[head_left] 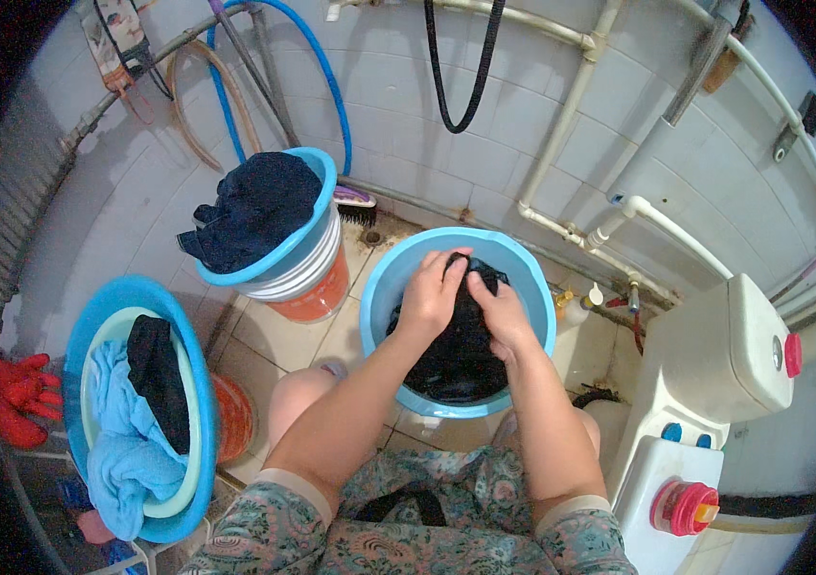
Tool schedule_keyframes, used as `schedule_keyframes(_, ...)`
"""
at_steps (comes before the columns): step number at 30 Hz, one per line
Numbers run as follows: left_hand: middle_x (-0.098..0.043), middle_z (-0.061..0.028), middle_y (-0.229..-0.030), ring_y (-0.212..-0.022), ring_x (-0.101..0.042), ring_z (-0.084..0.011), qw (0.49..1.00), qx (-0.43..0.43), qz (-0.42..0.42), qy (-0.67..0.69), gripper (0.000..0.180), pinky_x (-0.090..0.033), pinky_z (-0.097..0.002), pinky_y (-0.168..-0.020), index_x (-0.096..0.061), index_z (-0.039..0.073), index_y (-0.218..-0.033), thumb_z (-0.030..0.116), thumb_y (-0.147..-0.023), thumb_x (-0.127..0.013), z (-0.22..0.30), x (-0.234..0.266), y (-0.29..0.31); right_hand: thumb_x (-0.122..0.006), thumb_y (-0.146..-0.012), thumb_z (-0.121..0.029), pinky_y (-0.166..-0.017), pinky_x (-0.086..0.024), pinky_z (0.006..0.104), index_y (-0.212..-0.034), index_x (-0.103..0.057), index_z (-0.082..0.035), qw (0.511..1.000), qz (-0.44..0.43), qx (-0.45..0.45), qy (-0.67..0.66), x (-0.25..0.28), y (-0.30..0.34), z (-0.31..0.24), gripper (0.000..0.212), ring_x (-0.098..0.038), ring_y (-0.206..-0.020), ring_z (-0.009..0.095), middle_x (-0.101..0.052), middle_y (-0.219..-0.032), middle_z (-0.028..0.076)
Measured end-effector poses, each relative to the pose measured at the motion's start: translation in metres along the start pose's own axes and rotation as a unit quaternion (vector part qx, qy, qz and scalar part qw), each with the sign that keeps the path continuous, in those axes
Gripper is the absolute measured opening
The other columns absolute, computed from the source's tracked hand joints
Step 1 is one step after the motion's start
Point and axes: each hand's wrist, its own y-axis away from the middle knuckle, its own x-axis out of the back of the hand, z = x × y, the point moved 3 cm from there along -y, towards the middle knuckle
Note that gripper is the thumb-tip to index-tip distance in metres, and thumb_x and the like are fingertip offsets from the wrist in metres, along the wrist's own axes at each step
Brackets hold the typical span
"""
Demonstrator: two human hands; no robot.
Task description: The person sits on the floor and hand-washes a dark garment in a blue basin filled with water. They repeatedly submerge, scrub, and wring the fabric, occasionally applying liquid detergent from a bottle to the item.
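A light blue basin (379,280) stands on the floor between my knees. Inside it lies a wet-looking black garment (454,359); its exact kind does not show. My left hand (429,295) and my right hand (504,314) are close together over the far half of the basin. Between them they pinch a bunched fold of the black cloth, lifted a little above the rest. The fingers of both hands are curled round the fold, and some fingertips are hidden in it.
To the left, dark clothes (259,211) fill a blue basin on a bucket (317,292). Nearer, nested basins (199,450) hold a light blue towel (130,450) and black cloth. Red gloves (20,398) hang at far left. A toilet (705,359) stands right, bottles (575,309) and pipes behind.
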Motion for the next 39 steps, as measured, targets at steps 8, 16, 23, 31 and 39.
schedule_keyframes(8,-0.062,-0.0093,-0.089,-0.094,-0.055,-0.0248,0.934,-0.157,-0.109,-0.303,0.024,-0.036,-0.039,-0.084,-0.063,0.01,-0.093,0.029,-0.08,-0.064,0.019,0.008,0.008,-0.051,-0.093,-0.034,-0.086,-0.042,0.0354,-0.112,-0.054,0.002,0.949,0.193,0.191,0.16,0.044,-0.012,-0.012,0.041,-0.057,-0.095,0.026,-0.061,-0.103,0.018)
schedule_keyframes(16,-0.053,-0.0053,-0.104,-0.105,-0.049,-0.0189,0.961,0.057,-0.12,0.242,0.023,-0.036,-0.0328,-0.092,-0.059,0.005,-0.095,0.024,-0.085,-0.061,-0.019,0.016,-0.007,-0.064,-0.086,-0.03,-0.077,-0.047,0.0344,-0.109,-0.055,-0.001,0.985,0.122,0.119,0.005,0.048,0.001,-0.031,0.038,-0.058,-0.088,0.019,-0.06,-0.1,0.007)
schedule_keyframes(23,-0.041,-0.012,-0.135,-0.123,-0.042,-0.0224,0.705,0.269,-0.13,0.643,0.044,-0.032,-0.0358,-0.104,-0.038,0.004,-0.132,0.026,-0.094,-0.046,-0.007,-0.018,0.016,-0.058,-0.084,-0.017,-0.099,-0.034,0.0378,-0.121,-0.047,-0.004,0.86,0.027,0.436,0.264,-0.043,0.045,-0.02,0.041,-0.044,-0.117,0.031,-0.046,-0.124,0.018)
schedule_keyframes(31,-0.051,-0.0058,-0.124,-0.118,-0.045,-0.0173,0.791,0.346,-0.043,0.503,0.037,-0.033,-0.0345,-0.101,-0.049,0.006,-0.124,0.028,-0.096,-0.041,0.036,-0.037,0.052,-0.059,-0.081,-0.026,-0.108,-0.016,0.0522,-0.131,-0.038,-0.001,0.797,0.189,0.351,0.453,0.016,-0.011,-0.012,0.06,-0.02,-0.136,0.037,-0.03,-0.143,0.02)
schedule_keyframes(39,-0.036,-0.0102,-0.14,-0.122,-0.042,-0.0214,0.71,0.337,-0.126,0.605,0.053,-0.027,-0.0347,-0.106,-0.03,0.006,-0.139,0.036,-0.096,-0.037,0.01,-0.032,0.051,-0.055,-0.08,-0.016,-0.102,-0.026,0.051,-0.122,-0.047,-0.003,0.831,0.113,0.378,0.393,-0.024,0.007,0.018,0.045,-0.037,-0.121,0.043,-0.048,-0.121,0.021)
